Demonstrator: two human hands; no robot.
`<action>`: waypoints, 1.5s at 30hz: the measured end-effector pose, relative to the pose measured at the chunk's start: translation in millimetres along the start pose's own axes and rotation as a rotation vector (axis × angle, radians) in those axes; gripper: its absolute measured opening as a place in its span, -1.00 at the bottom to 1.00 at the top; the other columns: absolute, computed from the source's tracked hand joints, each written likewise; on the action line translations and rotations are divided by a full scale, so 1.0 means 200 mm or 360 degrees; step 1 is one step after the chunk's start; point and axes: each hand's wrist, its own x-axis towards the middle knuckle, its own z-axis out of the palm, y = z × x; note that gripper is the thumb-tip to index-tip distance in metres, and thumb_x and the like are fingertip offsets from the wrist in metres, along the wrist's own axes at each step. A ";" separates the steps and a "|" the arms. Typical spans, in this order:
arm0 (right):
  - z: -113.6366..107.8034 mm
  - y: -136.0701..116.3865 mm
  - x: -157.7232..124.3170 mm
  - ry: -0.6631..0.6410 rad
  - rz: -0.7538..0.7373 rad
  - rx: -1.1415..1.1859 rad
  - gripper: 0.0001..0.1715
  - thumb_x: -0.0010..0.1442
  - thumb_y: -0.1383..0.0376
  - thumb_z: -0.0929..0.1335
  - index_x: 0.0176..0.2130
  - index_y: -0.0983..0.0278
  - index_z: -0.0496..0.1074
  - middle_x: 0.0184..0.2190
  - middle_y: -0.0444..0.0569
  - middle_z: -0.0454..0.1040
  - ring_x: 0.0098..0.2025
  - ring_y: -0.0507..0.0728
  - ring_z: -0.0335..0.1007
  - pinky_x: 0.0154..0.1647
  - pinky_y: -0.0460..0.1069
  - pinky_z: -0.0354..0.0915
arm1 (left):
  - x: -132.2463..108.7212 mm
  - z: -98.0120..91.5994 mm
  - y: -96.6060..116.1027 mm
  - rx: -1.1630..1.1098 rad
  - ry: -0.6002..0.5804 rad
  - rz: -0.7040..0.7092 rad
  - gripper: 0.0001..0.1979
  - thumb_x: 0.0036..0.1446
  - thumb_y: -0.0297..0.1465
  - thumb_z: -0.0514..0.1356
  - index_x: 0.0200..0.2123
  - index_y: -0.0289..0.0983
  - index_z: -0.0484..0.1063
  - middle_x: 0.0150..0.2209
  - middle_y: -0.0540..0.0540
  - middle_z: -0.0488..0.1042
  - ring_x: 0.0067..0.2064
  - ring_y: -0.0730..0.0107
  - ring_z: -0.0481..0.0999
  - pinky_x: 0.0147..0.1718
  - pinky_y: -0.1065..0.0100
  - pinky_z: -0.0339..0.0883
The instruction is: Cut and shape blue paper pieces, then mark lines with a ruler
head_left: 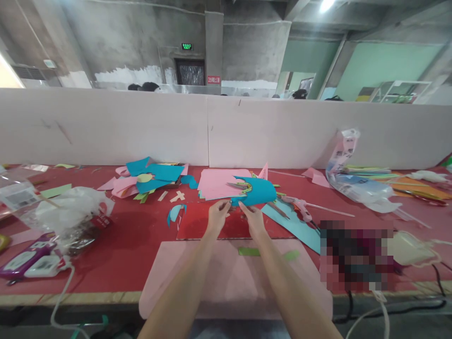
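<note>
A blue sheet of paper (263,189) with a curved notch in its left side is held up over the table's middle. My left hand (218,215) pinches the paper's lower left end. A little to the right, my right hand (252,217) grips its lower edge between thumb and fingers. Through the notch shows a pointed tool with yellow-green parts (243,187), perhaps scissors, lying on a stack of pink paper (215,181). Below the hands is a glossy red board (197,226). A brown pencil-like stick (278,210) lies right of the blue paper.
A pink glue gun (302,208) lies on a light blue sheet (294,226) at right. Blue and pink paper scraps (158,173) pile up at left, near a plastic bag (67,212). A clear packet (363,183) stands at right. A white partition (141,127) closes the back.
</note>
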 end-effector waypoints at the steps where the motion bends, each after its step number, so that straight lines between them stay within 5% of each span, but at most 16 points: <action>1: 0.00 0.00 0.00 0.0001 -0.0002 0.0005 -0.54 -0.21 0.00 0.49 -0.47 0.34 0.51 -0.58 -0.13 0.44 -0.59 0.01 0.23 -0.58 -0.08 0.22 | 0.00 0.00 0.00 0.0016 -0.0008 -0.0007 -0.73 -0.02 -0.19 0.26 -0.35 -0.28 0.51 -0.44 -0.08 0.58 -0.39 0.29 0.58 -0.35 0.29 0.48; 10: -0.01 -0.02 -0.01 0.0029 -0.0056 -0.0213 -0.53 -0.16 -0.04 0.46 -0.61 0.32 0.43 -0.73 -0.20 0.31 -0.63 0.00 0.16 -0.57 -0.08 0.12 | -0.01 0.01 0.01 0.0056 -0.0031 0.0001 -0.73 -0.02 -0.18 0.25 -0.36 -0.28 0.51 -0.46 -0.08 0.58 -0.39 0.27 0.59 -0.36 0.29 0.48; 25: 0.01 -0.10 -0.07 0.0083 -0.0459 -0.0524 -0.62 -0.09 0.01 0.43 -0.59 0.28 0.49 -0.56 -0.06 0.51 -0.44 0.16 0.39 -0.33 0.00 0.30 | -0.03 0.04 0.00 -0.0023 -0.0015 0.0046 -0.75 -0.14 -0.21 0.32 -0.49 -0.29 0.48 -0.55 -0.05 0.55 -0.47 0.33 0.55 -0.33 0.29 0.47; 32: 0.03 -0.04 -0.04 -0.0030 -0.0151 -0.0148 -0.59 -0.11 -0.02 0.45 -0.49 0.29 0.48 -0.58 -0.09 0.48 -0.56 0.08 0.32 -0.53 -0.03 0.26 | -0.02 0.03 0.02 0.0006 -0.0046 0.0029 -0.74 -0.15 -0.20 0.33 -0.53 -0.28 0.45 -0.59 -0.03 0.52 -0.50 0.35 0.53 -0.38 0.32 0.45; 40: 0.04 -0.02 -0.02 0.0117 0.0026 0.0384 -0.42 -0.23 0.09 0.52 -0.20 0.26 0.47 -0.27 -0.04 0.56 -0.27 0.18 0.48 -0.40 0.00 0.40 | -0.02 0.04 -0.02 0.0124 -0.0122 0.0118 -0.84 -0.08 -0.29 0.27 -0.48 -0.27 0.47 -0.54 -0.02 0.52 -0.45 0.36 0.52 -0.34 0.34 0.42; 45: 0.03 -0.02 -0.01 0.0208 0.0066 0.0446 -0.31 -0.28 0.12 0.54 -0.12 0.26 0.44 -0.15 -0.01 0.54 -0.21 0.21 0.49 -0.43 -0.01 0.42 | -0.03 0.05 0.00 0.0171 0.0070 0.0299 -0.80 -0.11 -0.34 0.30 -0.36 -0.25 0.44 -0.39 -0.03 0.54 -0.32 0.37 0.53 -0.29 0.38 0.38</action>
